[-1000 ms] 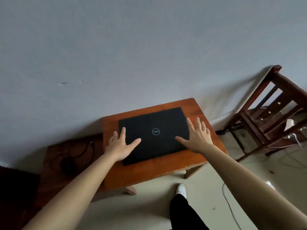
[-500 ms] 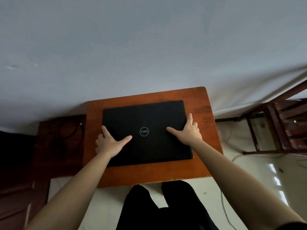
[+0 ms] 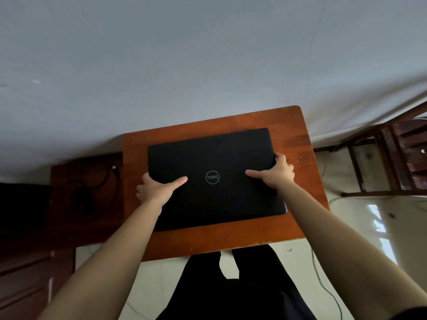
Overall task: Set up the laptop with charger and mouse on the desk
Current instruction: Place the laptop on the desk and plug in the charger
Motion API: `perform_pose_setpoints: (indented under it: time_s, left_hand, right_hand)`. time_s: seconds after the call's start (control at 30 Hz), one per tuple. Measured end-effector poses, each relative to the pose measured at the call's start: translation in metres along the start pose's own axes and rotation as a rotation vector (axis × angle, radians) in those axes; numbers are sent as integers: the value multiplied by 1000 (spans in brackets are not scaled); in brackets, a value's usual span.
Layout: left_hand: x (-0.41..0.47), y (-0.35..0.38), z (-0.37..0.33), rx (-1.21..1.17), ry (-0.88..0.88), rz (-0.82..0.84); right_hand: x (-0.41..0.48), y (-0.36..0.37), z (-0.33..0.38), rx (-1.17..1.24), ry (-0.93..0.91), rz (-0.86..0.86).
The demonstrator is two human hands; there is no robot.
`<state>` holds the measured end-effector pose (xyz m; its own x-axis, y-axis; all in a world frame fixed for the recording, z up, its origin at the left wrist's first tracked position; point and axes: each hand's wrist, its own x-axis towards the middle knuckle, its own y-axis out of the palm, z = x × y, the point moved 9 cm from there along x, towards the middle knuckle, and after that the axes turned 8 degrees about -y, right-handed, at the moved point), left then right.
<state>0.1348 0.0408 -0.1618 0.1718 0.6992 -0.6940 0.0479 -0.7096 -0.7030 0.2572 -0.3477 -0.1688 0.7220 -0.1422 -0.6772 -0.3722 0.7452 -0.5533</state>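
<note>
A closed black laptop (image 3: 215, 158) with a round logo lies flat on the small reddish wooden desk (image 3: 221, 241). My left hand (image 3: 157, 189) grips its left edge, thumb on the lid and fingers curled around the side. My right hand (image 3: 276, 170) grips the right edge the same way. A black mouse (image 3: 83, 200) with a coiled black cable (image 3: 104, 179) and its USB plug rests on a darker low table to the left of the desk. I see no charger.
A grey wall rises right behind the desk. A dark wooden chair (image 3: 392, 158) stands at the right. Thin cables (image 3: 323, 280) trail over the pale floor. Dark wooden furniture (image 3: 25, 273) fills the lower left. My black-trousered legs are below the desk.
My view has moved closer and over the desk. Both hands slid from lying flat on the lid to clasping the laptop's left and right edges.
</note>
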Motion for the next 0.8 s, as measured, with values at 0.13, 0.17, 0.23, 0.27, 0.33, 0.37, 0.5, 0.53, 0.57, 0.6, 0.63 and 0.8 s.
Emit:
perform_pose_setpoints:
  time_s: [0.13,0.17,0.23,0.27,0.33,0.37,0.5,0.53,0.57,0.6,0.63,0.8]
  left_hand:
    - [11,-4,0,-162,15,140]
    - [10,-6,-1,-182,7,156]
    - [7,-8,-4,-240,-2,194]
    - [4,-8,-8,-265,8,223]
    - [-4,-7,-17,-282,45,283]
    - [-9,-5,-23,-279,70,316]
    - [-35,14,-57,-234,190,471]
    - [-48,24,-71,-210,230,517]
    - [-61,34,-83,-181,258,558]
    - [-72,43,-92,-152,277,590]
    - [-90,57,-102,-106,307,636]
    - [-192,122,-129,108,452,887]
  right_hand:
    - [-6,6,-5,182,70,61]
    - [-10,6,-6,221,90,67]
    - [-20,5,-10,280,123,75]
    - [-26,3,-12,314,136,68]
    - [-41,-6,-20,440,166,36]
    - [-49,-11,-24,509,172,21]
    - [-78,-34,-51,745,168,-16]
    - [-88,-46,-62,799,162,-54]
    - [-98,-56,-76,847,161,-99]
    - [-107,-65,-88,879,166,-147]
    - [-121,-77,-106,925,175,-209]
    - [-196,-121,-187,1181,179,-414]
